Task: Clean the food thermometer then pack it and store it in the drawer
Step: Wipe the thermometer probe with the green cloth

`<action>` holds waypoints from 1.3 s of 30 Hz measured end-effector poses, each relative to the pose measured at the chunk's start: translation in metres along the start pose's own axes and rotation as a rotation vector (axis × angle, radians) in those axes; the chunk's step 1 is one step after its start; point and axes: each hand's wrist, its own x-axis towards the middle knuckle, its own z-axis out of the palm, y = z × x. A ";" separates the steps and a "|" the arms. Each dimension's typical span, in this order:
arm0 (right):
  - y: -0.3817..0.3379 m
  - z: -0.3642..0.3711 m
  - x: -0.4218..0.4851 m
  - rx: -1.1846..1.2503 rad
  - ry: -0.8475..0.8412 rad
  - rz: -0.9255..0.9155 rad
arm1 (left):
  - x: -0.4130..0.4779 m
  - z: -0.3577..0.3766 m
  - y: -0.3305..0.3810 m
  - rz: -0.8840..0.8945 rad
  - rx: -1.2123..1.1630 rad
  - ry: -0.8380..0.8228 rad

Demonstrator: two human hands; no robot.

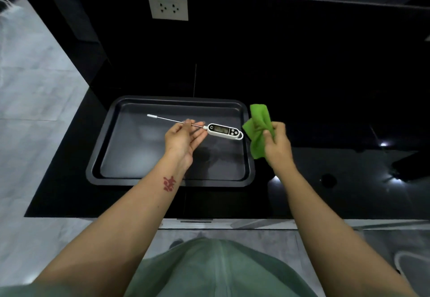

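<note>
The food thermometer (224,130) has a white head with a dark display and a long thin metal probe ending in a white tip cap at the left. My left hand (182,142) pinches the probe near the head and holds the thermometer level above the black tray (121,112). My right hand (278,145), just right of the tray, grips a crumpled green cloth (258,126). The cloth is close to the thermometer's head, and I cannot tell whether they touch.
The tray lies on a glossy black counter (325,180) that reflects lights. A white wall socket (168,7) sits on the dark back wall. Pale floor tiles (30,87) run along the left. The counter's front edge is near my body.
</note>
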 end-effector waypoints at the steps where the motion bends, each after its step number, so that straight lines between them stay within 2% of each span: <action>1: -0.006 0.005 0.002 0.052 -0.022 -0.003 | 0.002 0.001 0.004 0.011 -0.001 -0.007; 4: -0.019 0.017 0.006 0.230 -0.080 0.046 | 0.006 0.000 0.012 0.040 0.001 -0.019; 9: -0.042 0.034 -0.004 0.376 -0.182 0.075 | 0.006 -0.002 0.014 0.037 0.013 -0.036; 17: -0.046 0.054 -0.014 0.345 -0.133 0.136 | 0.006 -0.012 0.020 0.014 0.036 -0.091; 23: -0.049 0.049 -0.018 0.329 -0.259 0.047 | 0.016 -0.020 0.038 0.049 0.007 -0.018; 26: -0.057 0.050 -0.019 0.225 -0.302 -0.062 | 0.018 -0.020 0.039 0.057 0.036 0.007; 34: -0.069 0.052 -0.027 -0.437 -0.437 -0.287 | 0.012 -0.017 0.038 0.092 0.171 -0.020; 36: -0.069 0.055 -0.029 -0.440 -0.410 -0.309 | 0.009 -0.016 0.039 0.105 0.191 -0.028; 39: -0.063 0.060 -0.029 -0.252 -0.348 -0.218 | 0.005 -0.015 0.040 0.116 0.192 -0.028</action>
